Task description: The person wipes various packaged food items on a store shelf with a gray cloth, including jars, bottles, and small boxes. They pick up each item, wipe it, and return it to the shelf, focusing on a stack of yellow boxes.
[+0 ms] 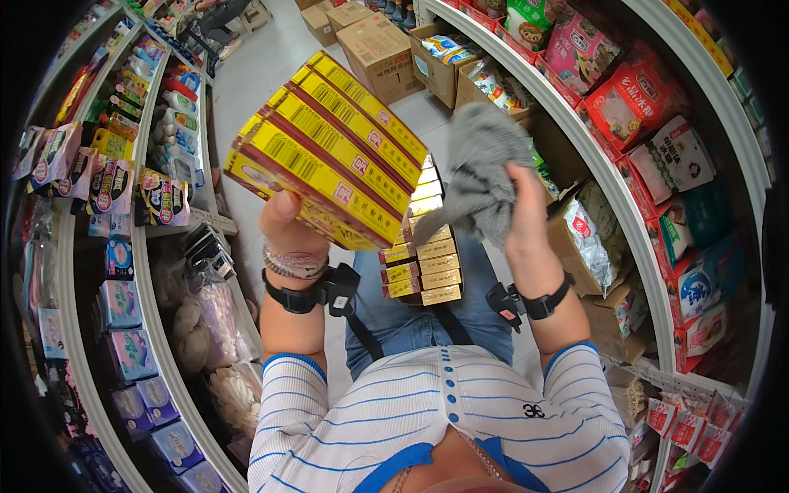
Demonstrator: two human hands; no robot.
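My left hand grips a row of several yellow and dark-red cartons held side by side, tilted, with barcodes on the faces turned up. In my right hand is a crumpled grey cloth, slightly blurred, apart from the cartons and to their right. Below and between my hands, over my lap, small boxes stand stacked in two columns, some gold and some yellow with dark red. The raised cartons and the cloth hide part of that stack. What the stack rests on is hidden.
Curved shelves with packaged goods line the left. On the right, a shelf holds bagged goods. Open cardboard boxes with bags stand along its foot, and closed cartons sit on the floor ahead. Another person's legs show at the far left.
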